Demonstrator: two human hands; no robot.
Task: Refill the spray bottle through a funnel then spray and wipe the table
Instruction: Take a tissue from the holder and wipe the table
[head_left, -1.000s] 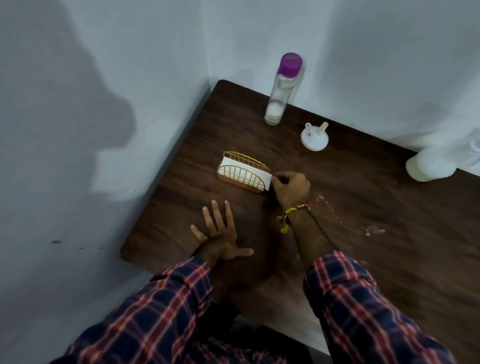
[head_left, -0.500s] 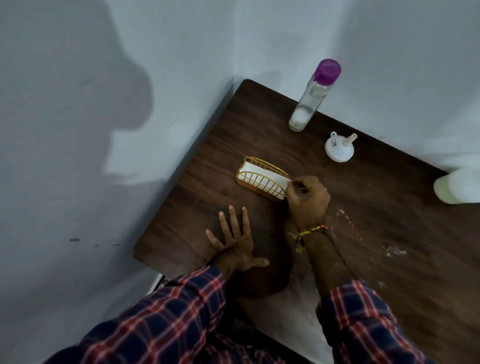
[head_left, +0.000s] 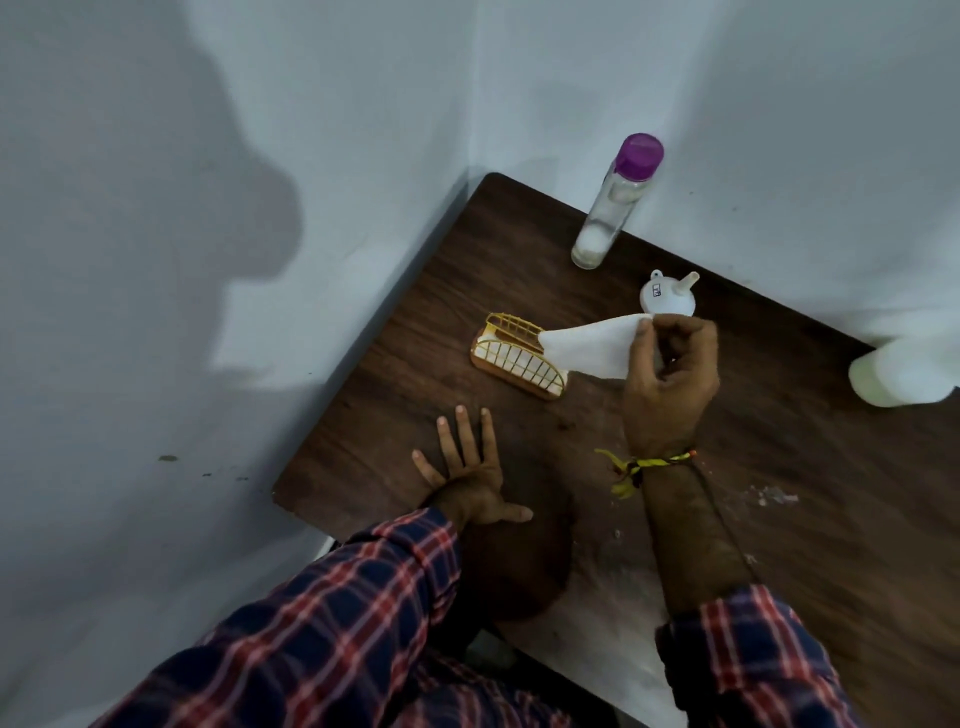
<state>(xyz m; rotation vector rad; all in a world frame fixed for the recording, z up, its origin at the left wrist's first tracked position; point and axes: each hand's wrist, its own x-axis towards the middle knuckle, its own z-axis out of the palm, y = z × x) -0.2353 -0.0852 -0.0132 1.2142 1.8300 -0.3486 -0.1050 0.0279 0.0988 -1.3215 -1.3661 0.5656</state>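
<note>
Sleeves: I see both forearms in plaid sleeves (head_left: 332, 613) at the near edge, reaching out over the dark wooden surface (head_left: 810, 467).
Left grip: my left hand (head_left: 470, 475) lies flat on the surface, fingers straight and spread, holding nothing.
Right grip: my right hand (head_left: 670, 384) is raised beyond and to the right of the left one, a yellow thread band (head_left: 641, 464) at its wrist; thumb and fingers are curled and pinch one end of a white tissue (head_left: 587, 345).
Tissue: it stretches from the right grip leftward to the gold wire tissue holder (head_left: 514, 358), where its far end meets the holder's top.
Holder: it stands on the surface just left of the right grip and beyond the left grip, more white tissue showing behind its wires.
Spill marks: pale specks (head_left: 769, 496) lie on the surface to the right of the right wrist.
Funnel: a small white funnel (head_left: 667, 296) rests mouth-down just beyond the right grip, spout tilted up.
Bottle: a clear bottle with a purple cap (head_left: 615, 202) stands farther back, near the wall.
Spray bottle: a blurred white bottle body (head_left: 904, 376) sits well to the right of the right grip; I cannot make out its head.
</note>
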